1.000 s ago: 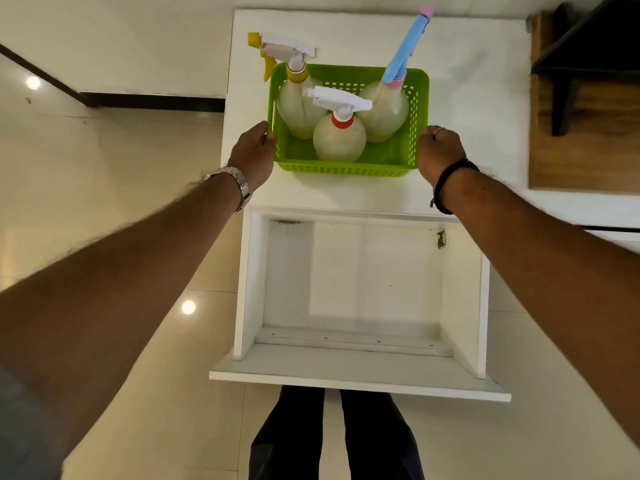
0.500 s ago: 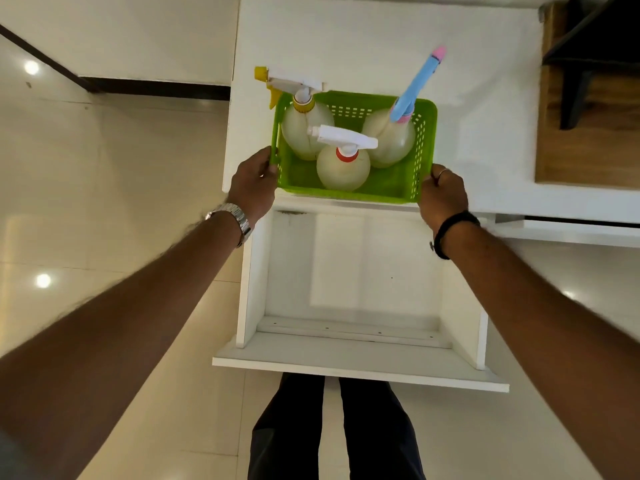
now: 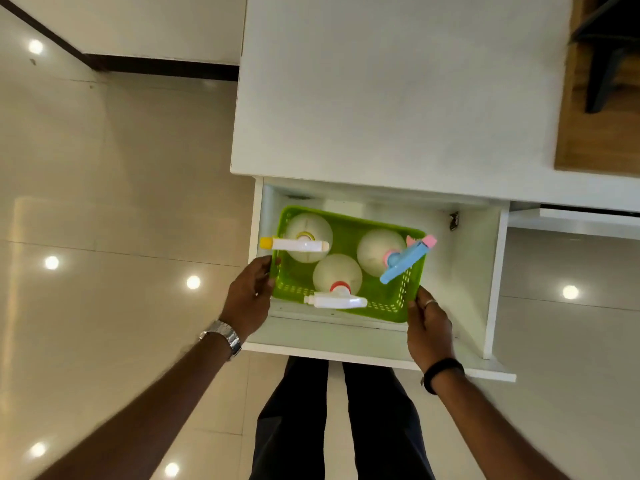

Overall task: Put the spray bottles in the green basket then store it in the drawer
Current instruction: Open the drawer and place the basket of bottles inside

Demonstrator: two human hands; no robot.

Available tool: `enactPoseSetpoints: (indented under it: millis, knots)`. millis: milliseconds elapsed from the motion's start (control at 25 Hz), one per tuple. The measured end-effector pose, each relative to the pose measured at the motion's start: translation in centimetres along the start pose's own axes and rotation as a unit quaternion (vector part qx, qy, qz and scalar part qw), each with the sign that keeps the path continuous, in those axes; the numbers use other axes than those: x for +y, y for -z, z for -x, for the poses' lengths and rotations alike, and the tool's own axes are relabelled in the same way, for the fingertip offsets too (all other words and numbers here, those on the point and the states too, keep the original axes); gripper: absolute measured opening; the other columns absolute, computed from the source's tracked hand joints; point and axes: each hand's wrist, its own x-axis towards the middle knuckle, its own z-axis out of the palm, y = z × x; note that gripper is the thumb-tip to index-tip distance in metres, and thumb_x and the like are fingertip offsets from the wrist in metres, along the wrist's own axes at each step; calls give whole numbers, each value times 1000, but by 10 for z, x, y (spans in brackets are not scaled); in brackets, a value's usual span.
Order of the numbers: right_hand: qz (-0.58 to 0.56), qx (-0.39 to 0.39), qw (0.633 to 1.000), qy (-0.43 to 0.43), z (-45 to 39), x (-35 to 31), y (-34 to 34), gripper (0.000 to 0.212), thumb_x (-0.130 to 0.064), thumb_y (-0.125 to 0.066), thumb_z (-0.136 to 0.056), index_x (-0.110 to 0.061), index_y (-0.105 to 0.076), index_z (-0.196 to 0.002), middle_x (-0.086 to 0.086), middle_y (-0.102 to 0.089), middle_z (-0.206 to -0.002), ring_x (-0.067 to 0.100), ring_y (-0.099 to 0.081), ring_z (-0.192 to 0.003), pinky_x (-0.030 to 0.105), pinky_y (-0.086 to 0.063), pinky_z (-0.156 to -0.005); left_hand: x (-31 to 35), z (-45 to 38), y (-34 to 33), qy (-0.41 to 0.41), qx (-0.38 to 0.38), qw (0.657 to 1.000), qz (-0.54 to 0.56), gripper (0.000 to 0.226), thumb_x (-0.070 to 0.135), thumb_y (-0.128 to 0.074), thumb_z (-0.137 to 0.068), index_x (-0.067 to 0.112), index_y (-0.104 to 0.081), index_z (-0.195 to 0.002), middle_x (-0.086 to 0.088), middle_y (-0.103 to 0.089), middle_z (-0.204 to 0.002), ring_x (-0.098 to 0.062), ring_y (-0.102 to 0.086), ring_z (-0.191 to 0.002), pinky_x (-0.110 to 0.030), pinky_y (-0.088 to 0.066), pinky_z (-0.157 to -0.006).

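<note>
The green basket [image 3: 349, 233] hangs inside the open white drawer [image 3: 476, 271], slightly tilted. It holds three upright spray bottles: one with a yellow-tipped white trigger [image 3: 308, 233], one with a red collar and white trigger [image 3: 337, 275], and one with a blue and pink trigger [image 3: 375, 249]. My left hand [image 3: 247, 294] grips the basket's left rim. My right hand [image 3: 429, 327] grips its near right corner. Whether the basket rests on the drawer floor cannot be told.
The white cabinet top [image 3: 398, 98] lies above the drawer. A wooden surface with a dark object [image 3: 602, 109] sits at the far right. Glossy tiled floor [image 3: 121, 202] spreads to the left, and my legs [image 3: 339, 417] stand in front of the drawer.
Both hands lifted the basket off the cabinet top, brought it toward me and lowered it into the open drawer. The view tilted downward.
</note>
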Motion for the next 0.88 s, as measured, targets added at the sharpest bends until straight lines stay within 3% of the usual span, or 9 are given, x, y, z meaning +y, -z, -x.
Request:
enactPoseSetpoints:
  millis: [120,240,400,480,560,720,800,880]
  knots:
    - [9,-48,997,-59,-9,33,-19,30,-4,-51,-95,-23,-67,-112,-7,-73,-93,12,-67,-89,27,-45,-74,-33,-1,-15,55,-22,998,-29,45,-7,-56,-92,16,-59,-130,7,-69,-110,-17,-69,-100,-32,-53,-89]
    - [50,-54,993,-90,-28,57,-42,24,-1,-53,-93,-15,-69,-103,10,-72,-89,33,-64,-86,31,-41,-71,-56,-14,-35,116,-17,992,-46,48,-8,-55,-90,16,-58,-132,6,-69,-111,-16,-66,-101,-27,-49,-90]
    - [53,-52,989,-126,-58,83,-74,32,-1,-53,-91,-28,-69,-95,-2,-69,-85,23,-62,-84,26,-40,-77,-87,-43,-66,170,-7,984,-43,37,-4,-49,-89,19,-62,-115,-1,-74,-104,-27,-69,-99,-40,-56,-88]
    - [44,-46,987,-145,-70,96,-88,36,0,-51,-91,-30,-71,-100,-5,-69,-88,20,-63,-88,26,-43,-80,-105,-58,-79,192,-24,980,-40,31,0,-49,-91,19,-62,-111,-2,-74,-100,-28,-69,-97,-35,-56,-78]
    - [47,-41,986,-156,-78,105,-99,36,0,-51,-92,-24,-72,-109,-4,-67,-91,21,-62,-91,26,-43,-82,-119,-66,-88,219,-47,974,-32,38,-3,-44,-92,21,-60,-117,-2,-72,-102,-29,-68,-101,-31,-54,-73]
    - [49,-48,985,-159,-86,116,-116,32,-4,-52,-95,-18,-70,-117,1,-67,-99,19,-58,-92,25,-42,-83,-139,-71,-97,265,-81,961,-20,69,-7,-41,-87,29,-43,-146,-3,-65,-125,-28,-61,-114,-35,-51,-92]
    - [58,-48,984,-160,-88,118,-119,33,-3,-51,-96,-16,-68,-120,5,-69,-107,21,-58,-95,26,-42,-85,-141,-69,-97,266,-92,958,-49,71,-3,-44,-90,29,-35,-153,-3,-61,-134,-28,-58,-121,-29,-44,-93]
    - [70,-49,984,-159,-88,118,-120,33,-3,-50,-97,-15,-67,-122,8,-70,-114,25,-61,-101,27,-42,-87,-135,-63,-95,252,-107,959,-74,64,-1,-45,-94,26,-37,-151,-5,-60,-137,-29,-56,-127,-28,-40,-95]
